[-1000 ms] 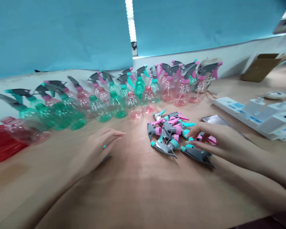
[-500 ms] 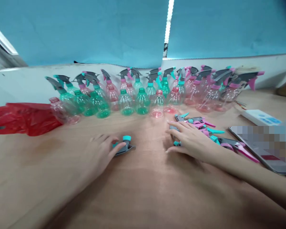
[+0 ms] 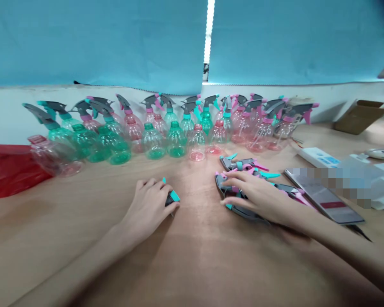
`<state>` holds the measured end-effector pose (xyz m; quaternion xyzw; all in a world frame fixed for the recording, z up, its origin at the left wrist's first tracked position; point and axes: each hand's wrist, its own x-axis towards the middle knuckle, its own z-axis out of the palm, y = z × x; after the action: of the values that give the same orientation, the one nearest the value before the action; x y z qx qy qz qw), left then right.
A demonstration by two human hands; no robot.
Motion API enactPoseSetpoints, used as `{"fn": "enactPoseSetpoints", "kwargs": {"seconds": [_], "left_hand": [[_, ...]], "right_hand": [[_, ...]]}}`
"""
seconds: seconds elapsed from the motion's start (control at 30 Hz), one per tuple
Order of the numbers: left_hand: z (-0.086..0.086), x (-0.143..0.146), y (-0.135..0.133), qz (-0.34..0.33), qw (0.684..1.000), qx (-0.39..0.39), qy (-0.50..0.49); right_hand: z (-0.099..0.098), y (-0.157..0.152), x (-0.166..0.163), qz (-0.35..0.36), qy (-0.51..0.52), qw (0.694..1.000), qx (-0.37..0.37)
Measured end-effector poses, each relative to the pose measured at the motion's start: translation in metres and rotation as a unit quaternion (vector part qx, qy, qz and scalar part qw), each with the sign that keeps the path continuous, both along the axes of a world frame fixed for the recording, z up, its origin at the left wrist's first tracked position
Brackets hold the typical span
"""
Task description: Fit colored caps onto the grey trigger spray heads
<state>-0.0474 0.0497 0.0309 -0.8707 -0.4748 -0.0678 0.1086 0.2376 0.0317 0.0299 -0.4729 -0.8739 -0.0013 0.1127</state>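
My left hand (image 3: 152, 200) is closed over a spray trigger head (image 3: 174, 196) low above the table. Its teal collar points to the right past my fingers, and the rest is mostly hidden under the hand. My right hand (image 3: 252, 192) lies over a pile of grey spray trigger heads with pink and teal parts, its fingers stretched out and the thumb apart. A trigger head (image 3: 222, 184) shows at its fingertips, and another (image 3: 243, 164) lies just behind the hand. Behind both hands stand open-necked bottles, among them a green bottle (image 3: 176, 143) and a pink bottle (image 3: 197, 145).
Farther back, several bottles bear trigger heads, such as a pink one (image 3: 265, 132). A red plastic bag (image 3: 13, 170) lies at the left. To the right are a phone (image 3: 326, 200), a white box (image 3: 318, 157) and a brown carton (image 3: 358, 117).
The view has swung right. The trigger head under my left hand has turned, its collar tipping from upward to rightward. My right hand stays at the pile, where more heads now show.
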Motion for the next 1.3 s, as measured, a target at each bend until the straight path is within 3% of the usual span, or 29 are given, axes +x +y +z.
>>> {"fn": "enactPoseSetpoints", "kwargs": {"seconds": [0.17, 0.33, 0.53, 0.67, 0.83, 0.97, 1.3], "left_hand": [[0.000, 0.026, -0.003, -0.044, 0.998, -0.026, -0.031], [0.002, 0.045, -0.002, -0.051, 0.998, -0.002, -0.046], [0.010, 0.056, -0.005, -0.073, 0.992, 0.013, -0.107], [0.012, 0.062, -0.008, -0.102, 0.982, 0.013, -0.159], [0.008, 0.060, -0.010, -0.126, 0.968, 0.041, -0.214], [0.000, 0.051, -0.015, -0.143, 0.957, 0.068, -0.243], [-0.008, 0.041, -0.026, -0.160, 0.939, 0.057, -0.299]], "right_hand": [[0.004, 0.051, 0.017, -0.050, 0.018, 0.999, 0.012], [-0.010, 0.081, 0.033, -0.020, 0.010, 0.999, -0.037], [-0.001, 0.055, 0.036, 0.006, 0.046, 0.996, -0.074], [0.008, 0.033, 0.056, -0.061, 0.080, 0.993, -0.062], [-0.015, -0.007, 0.083, -0.191, 0.098, 0.976, -0.034], [-0.040, -0.033, 0.078, -0.254, 0.109, 0.961, -0.014], [-0.046, -0.026, 0.041, -0.260, 0.141, 0.954, 0.055]]}}
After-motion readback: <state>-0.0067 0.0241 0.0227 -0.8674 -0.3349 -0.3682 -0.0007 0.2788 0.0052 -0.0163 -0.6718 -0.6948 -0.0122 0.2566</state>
